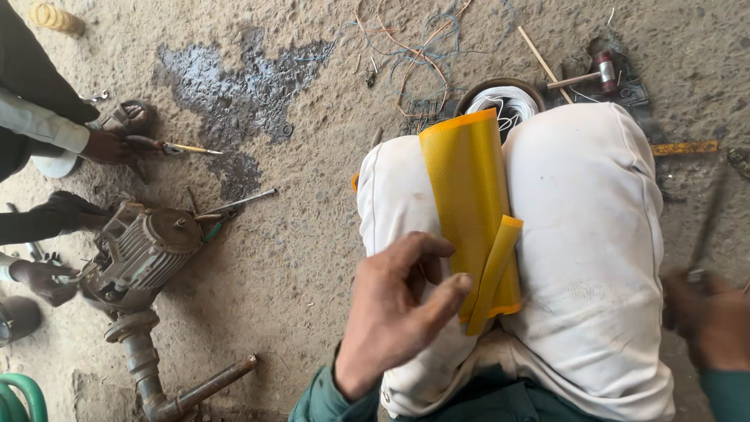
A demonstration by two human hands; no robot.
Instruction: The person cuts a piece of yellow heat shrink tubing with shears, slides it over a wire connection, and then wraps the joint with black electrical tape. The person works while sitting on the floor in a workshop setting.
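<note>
A yellow mesh sheet (469,195) lies across my knees in white trousers (586,234), its near end folded into a narrow strip. My left hand (398,312) hovers just beside that folded end with its fingers apart and curled, the thumb almost touching the strip. At the right edge of the view my right hand (707,312) is blurred and closed around a thin dark tool (709,223) that points up and away from me.
Another person's hands (105,146) at the left work on a grey electric motor (141,250) with a pipe (156,375) on the dirt floor. A coil of white wire (504,101), loose wires (422,55), a hammer (594,70) and a wet patch (226,86) lie beyond my knees.
</note>
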